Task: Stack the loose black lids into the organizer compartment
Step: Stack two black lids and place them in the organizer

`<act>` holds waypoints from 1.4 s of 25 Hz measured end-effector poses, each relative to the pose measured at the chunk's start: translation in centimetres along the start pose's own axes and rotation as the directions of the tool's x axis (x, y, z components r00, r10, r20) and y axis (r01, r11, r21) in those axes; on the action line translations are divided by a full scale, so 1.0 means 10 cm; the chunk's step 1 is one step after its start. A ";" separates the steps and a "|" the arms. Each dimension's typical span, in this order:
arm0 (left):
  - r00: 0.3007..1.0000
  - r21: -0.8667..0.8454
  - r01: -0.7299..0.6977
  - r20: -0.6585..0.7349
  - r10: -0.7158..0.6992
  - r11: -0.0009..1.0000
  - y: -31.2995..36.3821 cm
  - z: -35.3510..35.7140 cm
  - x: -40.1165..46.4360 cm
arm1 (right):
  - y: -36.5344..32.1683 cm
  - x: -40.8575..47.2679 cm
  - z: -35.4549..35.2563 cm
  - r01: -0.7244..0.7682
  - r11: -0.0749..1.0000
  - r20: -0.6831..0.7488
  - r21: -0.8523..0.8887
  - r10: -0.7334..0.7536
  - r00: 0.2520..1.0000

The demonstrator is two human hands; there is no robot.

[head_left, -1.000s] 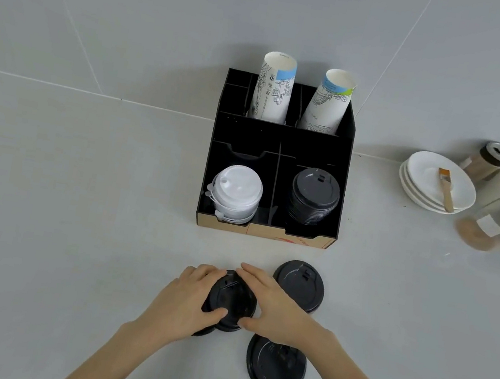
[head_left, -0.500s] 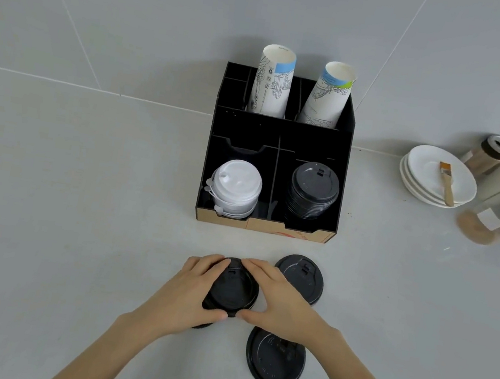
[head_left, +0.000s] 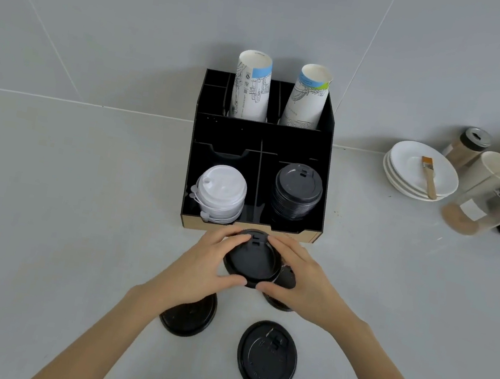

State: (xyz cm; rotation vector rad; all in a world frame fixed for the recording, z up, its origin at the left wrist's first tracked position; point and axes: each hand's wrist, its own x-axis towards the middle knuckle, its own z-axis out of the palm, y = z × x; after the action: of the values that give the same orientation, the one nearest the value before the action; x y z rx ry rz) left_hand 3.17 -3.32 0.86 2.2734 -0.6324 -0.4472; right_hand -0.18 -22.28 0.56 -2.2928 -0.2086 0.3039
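Both hands hold one black lid (head_left: 252,259) above the counter, just in front of the black organizer (head_left: 262,141). My left hand (head_left: 202,268) grips its left rim and my right hand (head_left: 306,282) its right rim. The organizer's front right compartment holds a stack of black lids (head_left: 297,193); the front left one holds white lids (head_left: 222,190). Three loose black lids lie on the counter: one (head_left: 267,356) near me at the right, one (head_left: 189,318) partly under my left wrist, one (head_left: 285,282) mostly hidden under my right hand.
Two tall paper cup stacks (head_left: 252,87) (head_left: 307,99) stand in the organizer's back row. At the right are stacked white plates (head_left: 419,174) with a small brush (head_left: 428,177), a shaker jar (head_left: 469,146), cups and a glass container (head_left: 489,205). A tiled wall rises behind.
Both hands have lifted the black lid off the counter and carried it forward to the organizer's front edge. The lid that lay beneath now shows under my left wrist.
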 end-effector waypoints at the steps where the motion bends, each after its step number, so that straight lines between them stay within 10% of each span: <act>1: 1.000 -0.002 -0.013 -0.002 0.013 1.000 0.02 -0.02 0.05 | 0.00 0.01 -0.04 -0.007 1.000 -0.013 0.009 0.007 1.000; 17: 0.996 0.004 -0.036 -0.079 0.037 0.999 0.29 -0.28 0.81 | 0.02 0.33 -0.49 -0.061 0.998 -0.354 0.024 0.066 0.933; 35: 0.995 -0.011 0.040 -0.094 -0.041 0.999 0.20 -0.18 1.50 | 0.28 0.88 -0.65 -0.234 0.971 -0.413 -0.045 0.195 0.889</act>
State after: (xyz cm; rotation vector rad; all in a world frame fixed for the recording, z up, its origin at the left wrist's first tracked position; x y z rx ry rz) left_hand 15.73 -11.98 1.58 2.2869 -0.5364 -0.3590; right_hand 10.23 -26.53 1.43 -2.4159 0.2514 -0.0815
